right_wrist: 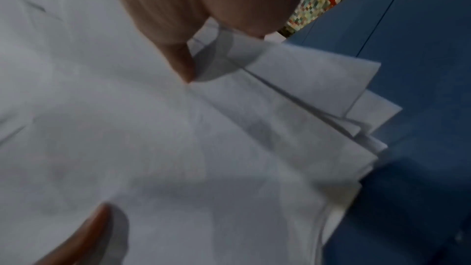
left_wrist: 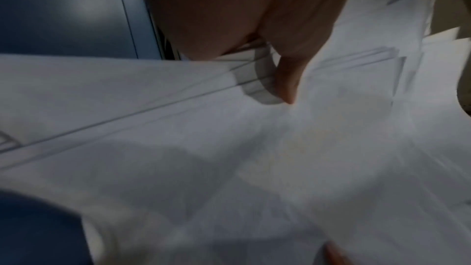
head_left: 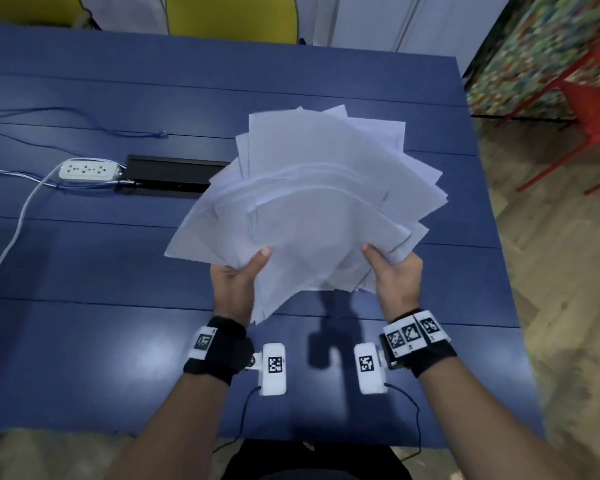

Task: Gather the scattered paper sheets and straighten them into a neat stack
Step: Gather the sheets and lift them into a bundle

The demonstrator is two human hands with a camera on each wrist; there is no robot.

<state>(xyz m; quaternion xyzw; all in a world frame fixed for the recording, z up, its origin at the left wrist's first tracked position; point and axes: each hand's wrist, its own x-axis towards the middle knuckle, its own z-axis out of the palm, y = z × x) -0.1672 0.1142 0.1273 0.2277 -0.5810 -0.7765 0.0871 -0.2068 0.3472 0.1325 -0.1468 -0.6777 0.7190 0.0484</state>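
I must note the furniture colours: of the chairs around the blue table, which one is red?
The red chair stands to the right of the table, on the floor. The others, beyond the far edge, are yellow chairs.

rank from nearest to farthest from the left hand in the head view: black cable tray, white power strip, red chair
1. Black cable tray: beyond the left hand, set in the table's middle.
2. White power strip: farther left, at the tray's left end.
3. Red chair: on the floor, far right, off the table.
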